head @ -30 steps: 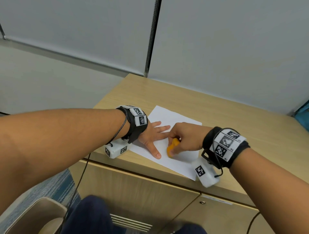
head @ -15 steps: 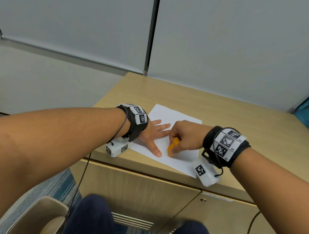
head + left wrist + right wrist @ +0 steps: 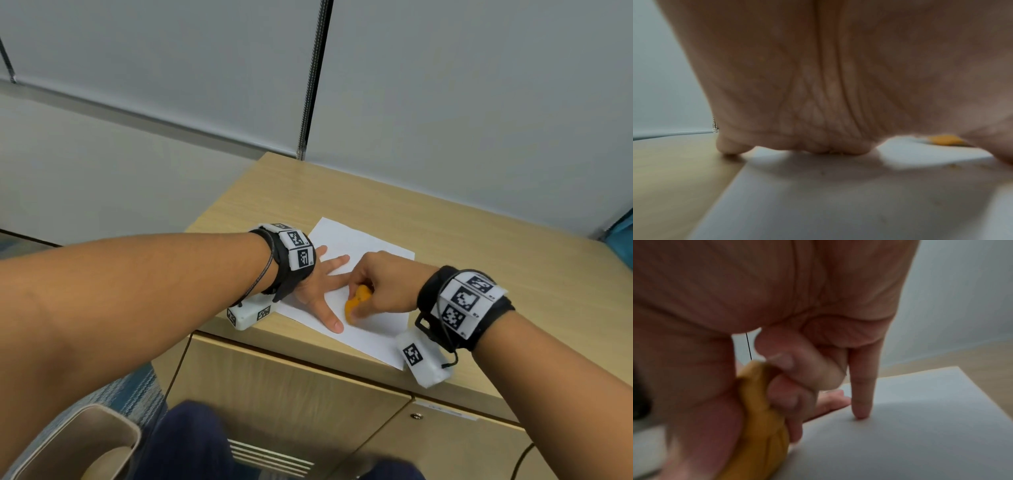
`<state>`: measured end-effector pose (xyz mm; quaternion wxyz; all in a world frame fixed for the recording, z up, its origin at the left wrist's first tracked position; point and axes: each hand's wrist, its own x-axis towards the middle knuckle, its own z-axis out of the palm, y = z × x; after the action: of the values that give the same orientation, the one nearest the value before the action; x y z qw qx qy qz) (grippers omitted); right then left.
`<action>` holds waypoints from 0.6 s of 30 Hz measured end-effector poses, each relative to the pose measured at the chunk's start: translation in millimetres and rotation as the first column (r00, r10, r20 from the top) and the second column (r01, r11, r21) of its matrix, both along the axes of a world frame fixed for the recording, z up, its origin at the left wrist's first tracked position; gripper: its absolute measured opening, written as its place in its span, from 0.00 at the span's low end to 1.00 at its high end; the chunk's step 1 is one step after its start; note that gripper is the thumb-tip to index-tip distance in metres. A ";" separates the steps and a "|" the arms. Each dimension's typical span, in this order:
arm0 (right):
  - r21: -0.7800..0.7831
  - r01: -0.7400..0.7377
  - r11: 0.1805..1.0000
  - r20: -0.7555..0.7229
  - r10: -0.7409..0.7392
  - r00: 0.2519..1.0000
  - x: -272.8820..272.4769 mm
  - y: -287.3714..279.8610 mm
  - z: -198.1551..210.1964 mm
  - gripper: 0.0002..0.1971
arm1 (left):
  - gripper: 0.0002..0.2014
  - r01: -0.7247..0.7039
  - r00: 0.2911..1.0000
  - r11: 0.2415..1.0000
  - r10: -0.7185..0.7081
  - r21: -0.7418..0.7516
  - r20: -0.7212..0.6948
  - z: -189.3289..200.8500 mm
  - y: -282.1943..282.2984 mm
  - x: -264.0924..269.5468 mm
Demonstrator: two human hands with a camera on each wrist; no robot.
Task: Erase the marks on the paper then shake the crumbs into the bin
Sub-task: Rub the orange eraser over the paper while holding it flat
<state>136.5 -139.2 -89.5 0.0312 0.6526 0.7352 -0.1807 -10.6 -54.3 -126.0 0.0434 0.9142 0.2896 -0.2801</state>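
pale wood table (image 3: 479, 274) set against grey wall panels, cupboard doors below its front edge; listed near to far: beige bin (image 3: 85, 442) on the floor at lower left, beside the person's dark-clothed knees; white sheet of paper (image 3: 373, 332) lying flat near the table's front edge, one corner close to that edge; small crumbs (image 3: 952, 165) scattered on the paper, seen from the left wrist; left hand (image 3: 318, 291) laid flat on the left part of the paper, fingers straight and spread, thumb pointing toward the front edge, pressing the sheet down, gripping nothing; orange eraser (image 3: 356, 303) standing on the paper just right of the left thumb, lower end touching the sheet; right hand (image 3: 383, 287) with its grip closed round the eraser, thumb and curled fingers pinching it; little finger (image 3: 861, 402) straight, tip touching the paper; black wrist straps with white marker blocks on both wrists; marks on the paper too faint to make out.
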 end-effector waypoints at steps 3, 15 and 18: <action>0.039 0.027 0.999 0.027 -0.028 0.999 2.1 2.2 -1.6 0.13 | 0.56 0.001 1.000 1.000 -0.001 0.009 -0.007 0.5 -0.3 0.6; -0.007 -0.010 1.000 0.020 0.010 1.000 -0.2 1.3 -1.2 0.13 | 0.56 0.005 1.000 1.000 -0.004 0.016 -0.022 3.1 -2.2 2.3; 0.012 0.009 1.000 0.049 -0.010 0.999 -1.3 2.3 0.3 0.14 | 0.57 0.003 1.000 1.000 -0.003 0.016 -0.029 2.9 -2.6 1.3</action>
<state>135.3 -136.8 -89.1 0.0444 0.6604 0.7322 -0.1606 -9.2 -56.9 -123.1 0.0316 0.9107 0.2911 -0.2912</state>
